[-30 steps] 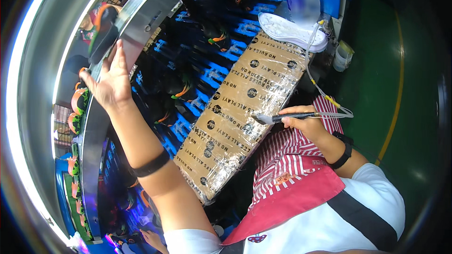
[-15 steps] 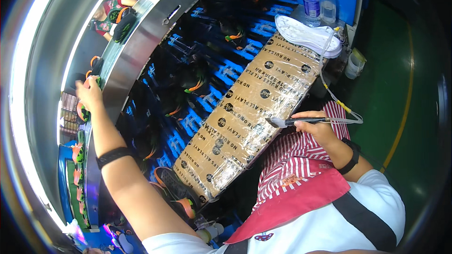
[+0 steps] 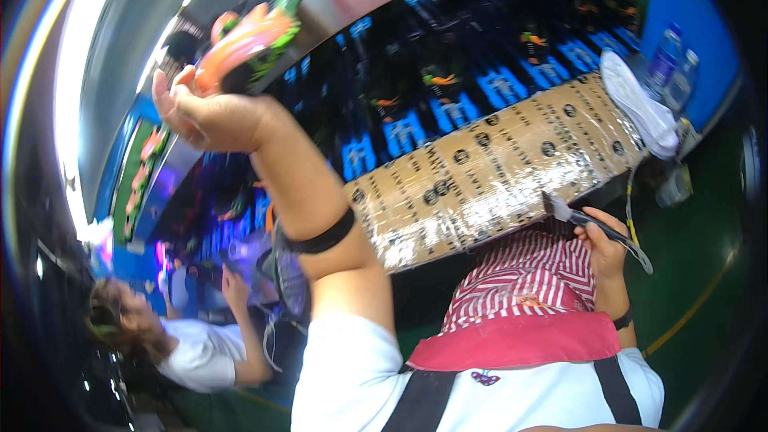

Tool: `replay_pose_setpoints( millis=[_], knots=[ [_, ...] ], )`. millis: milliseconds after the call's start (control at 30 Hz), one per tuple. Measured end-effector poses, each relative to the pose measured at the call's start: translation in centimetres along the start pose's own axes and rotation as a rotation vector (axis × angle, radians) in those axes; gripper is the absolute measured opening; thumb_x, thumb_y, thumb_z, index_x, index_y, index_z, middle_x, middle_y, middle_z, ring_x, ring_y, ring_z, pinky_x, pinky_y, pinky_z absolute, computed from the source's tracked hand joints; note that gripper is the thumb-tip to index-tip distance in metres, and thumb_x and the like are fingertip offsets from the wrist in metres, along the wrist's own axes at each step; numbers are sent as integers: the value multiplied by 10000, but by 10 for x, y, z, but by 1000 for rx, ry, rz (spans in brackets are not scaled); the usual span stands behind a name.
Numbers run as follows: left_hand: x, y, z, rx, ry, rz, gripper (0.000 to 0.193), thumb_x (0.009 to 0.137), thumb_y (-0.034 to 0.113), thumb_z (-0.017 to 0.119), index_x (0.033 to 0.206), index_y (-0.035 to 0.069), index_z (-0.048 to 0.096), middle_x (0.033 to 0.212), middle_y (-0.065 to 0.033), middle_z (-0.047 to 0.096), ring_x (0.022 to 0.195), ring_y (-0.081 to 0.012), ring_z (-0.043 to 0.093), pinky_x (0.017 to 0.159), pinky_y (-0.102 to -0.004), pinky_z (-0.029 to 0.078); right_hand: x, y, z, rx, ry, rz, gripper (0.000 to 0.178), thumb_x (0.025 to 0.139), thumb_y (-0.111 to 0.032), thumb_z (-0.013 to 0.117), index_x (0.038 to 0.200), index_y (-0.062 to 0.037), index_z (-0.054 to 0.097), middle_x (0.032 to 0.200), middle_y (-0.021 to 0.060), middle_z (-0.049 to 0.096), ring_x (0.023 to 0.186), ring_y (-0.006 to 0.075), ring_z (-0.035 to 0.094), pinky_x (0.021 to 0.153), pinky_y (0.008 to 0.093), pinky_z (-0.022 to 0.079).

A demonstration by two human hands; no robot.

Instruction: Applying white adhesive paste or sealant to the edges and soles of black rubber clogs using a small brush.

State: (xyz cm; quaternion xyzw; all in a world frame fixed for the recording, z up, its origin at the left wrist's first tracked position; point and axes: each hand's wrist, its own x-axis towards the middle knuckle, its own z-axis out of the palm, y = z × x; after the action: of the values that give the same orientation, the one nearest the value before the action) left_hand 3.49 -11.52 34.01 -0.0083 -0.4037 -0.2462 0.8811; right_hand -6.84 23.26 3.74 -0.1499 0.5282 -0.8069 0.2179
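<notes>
My left hand is raised at the upper left, its fingers bent around a shoe sole in orange-pink, green and black. Motion blurs the sole, and part of the grip is hard to make out. In my right hand is a flat brush with a dark handle, its bristles pointing toward the box. A clear thin tube runs from the handle's end. Before me lies the long cardboard-covered surface, wrapped in shiny clear film.
A white shoe sole lies at the surface's far right end, by two plastic bottles. Behind stretches a dark rack with blue holders bearing shoe parts. More soles line a belt at left. A co-worker sits lower left.
My view has turned left. My left hand has come away from the belt and lifted a sole. The right hand still grips the brush, its handle now tilted down to the right.
</notes>
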Motion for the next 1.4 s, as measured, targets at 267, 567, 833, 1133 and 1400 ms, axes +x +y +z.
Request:
replay_pose_setpoints(
  millis=[267,567,833,1133,1400],
  knots=[
    [-68,-62,-50,-1175,-398,-1531,795,793,557,97,1286,-45,262,1253,-289,356,1139,-462,365,939,-596,281,-6,11,-25,218,-122,-130,422,730,-211,660,1031,39,502,847,163,597,631,167,566,480,208,423],
    [-152,-8,-84,-957,-398,-1604,708,846,562,259,1217,-26,392,1163,-220,468,1053,-371,476,829,-445,452,0,-30,8,558,-348,-218,295,710,-228,640,760,-41,419,614,15,339,578,113,301,516,244,274],
    [-225,30,-142,-952,-450,-1856,628,878,520,247,1229,23,406,1128,-187,514,1003,-345,534,865,-454,438,0,-28,2,595,-146,-107,349,703,-221,659,911,0,488,823,126,572,718,173,557,660,273,449],
    [-285,62,-187,-537,-326,-2126,747,795,642,280,1198,33,437,1143,-206,500,991,-334,531,862,-445,423,6,-53,41,226,-248,0,214,732,-43,602,915,61,566,783,133,621,652,138,603,566,217,490],
    [-319,95,-178,-789,-360,-2199,591,807,490,503,1217,71,430,1155,-98,517,1038,-222,518,899,-369,419,18,-75,69,-662,-222,-792,165,617,-29,655,771,-8,598,635,98,576,543,220,561,506,279,440]
  ],
)
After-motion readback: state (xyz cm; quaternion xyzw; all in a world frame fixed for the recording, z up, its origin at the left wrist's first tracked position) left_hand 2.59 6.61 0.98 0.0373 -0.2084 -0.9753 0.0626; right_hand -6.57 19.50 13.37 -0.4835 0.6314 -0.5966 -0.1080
